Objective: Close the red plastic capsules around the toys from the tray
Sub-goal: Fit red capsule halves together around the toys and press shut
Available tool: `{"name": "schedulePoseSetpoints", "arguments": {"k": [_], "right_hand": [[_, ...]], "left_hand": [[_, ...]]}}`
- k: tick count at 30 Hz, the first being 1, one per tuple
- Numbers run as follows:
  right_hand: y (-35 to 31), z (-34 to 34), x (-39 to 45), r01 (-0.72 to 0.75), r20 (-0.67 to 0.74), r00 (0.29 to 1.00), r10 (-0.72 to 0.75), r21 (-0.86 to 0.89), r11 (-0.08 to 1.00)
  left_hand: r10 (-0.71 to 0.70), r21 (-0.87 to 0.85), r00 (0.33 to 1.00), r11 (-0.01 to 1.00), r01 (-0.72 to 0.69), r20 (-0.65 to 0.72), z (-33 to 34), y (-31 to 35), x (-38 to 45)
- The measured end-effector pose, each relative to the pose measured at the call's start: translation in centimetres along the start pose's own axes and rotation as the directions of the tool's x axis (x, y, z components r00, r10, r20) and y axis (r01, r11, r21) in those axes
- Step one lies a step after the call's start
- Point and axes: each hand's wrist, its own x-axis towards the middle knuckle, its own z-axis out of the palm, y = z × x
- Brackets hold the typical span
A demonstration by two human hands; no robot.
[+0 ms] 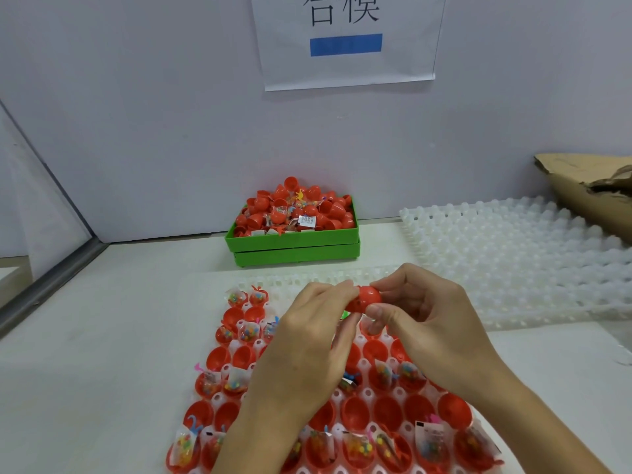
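A red plastic capsule (365, 300) is held between both hands above the white cell tray (219, 400). My left hand (307, 340) pinches its left end with fingertips. My right hand (427, 323) grips its right half between thumb and fingers. Whether the two halves are fully joined is hidden by my fingers. The tray below holds several open red capsule halves (388, 410), some empty, some with small bagged toys (429, 439) of colourful beads.
A green bin (294, 249) heaped with red capsule halves and bagged toys stands at the back against the wall. An empty white cell tray (513, 254) lies to the right, with torn cardboard (588, 186) behind it. A paper sign (345, 42) hangs on the wall.
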Motion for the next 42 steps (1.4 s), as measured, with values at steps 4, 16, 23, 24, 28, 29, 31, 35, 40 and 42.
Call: {"name": "schedulePoseSetpoints", "arguments": {"k": [4,16,23,24,28,29,31,35,40,42], "right_hand": [[-0.17,0.01,0.01,0.011,-0.012,1.0,-0.012,-0.049,0.999],[-0.23,-0.06,0.01,-0.005,-0.002,1.0,0.005,-0.029,1.0],[-0.29,-0.45,0.1,-0.026,0.053,0.998,0.022,0.075,0.997],[-0.29,-0.47,0.11,-0.029,0.055,0.998,0.024,0.093,0.995],[-0.33,-0.39,0.11,-0.029,0.063,0.998,0.022,0.118,0.993],[-0.35,-0.33,0.09,-0.027,0.062,0.998,0.02,0.108,0.994],[-0.36,-0.19,0.04,-0.021,0.056,0.998,0.017,0.076,0.997],[-0.37,-0.01,-0.1,-0.019,0.033,0.999,0.018,0.017,1.0],[-0.53,0.17,-0.13,-0.013,0.0,1.0,0.013,-0.01,1.0],[-0.53,0.14,-0.08,-0.011,-0.003,1.0,0.011,-0.007,1.0]], "left_hand": [[-0.087,-0.093,0.996,0.992,0.086,-0.011,-0.13,0.25,-0.06],[-0.209,-0.279,0.977,0.941,0.19,-0.038,-0.21,0.39,0.35],[-0.355,-0.602,0.929,0.722,0.342,0.102,-0.34,0.52,0.53],[-0.369,-0.628,0.923,0.694,0.352,0.11,-0.35,0.47,0.54],[-0.377,-0.664,0.921,0.664,0.345,0.102,-0.25,0.44,0.57],[-0.373,-0.652,0.923,0.677,0.341,0.096,-0.21,0.46,0.56],[-0.357,-0.615,0.931,0.719,0.325,0.074,-0.17,0.45,0.52],[-0.301,-0.541,0.953,0.795,0.275,0.041,-0.23,0.29,0.49],[-0.296,-0.543,0.954,0.793,0.276,0.051,-0.3,0.25,0.47],[-0.304,-0.558,0.95,0.777,0.292,0.073,-0.4,0.47,0.44]]}}
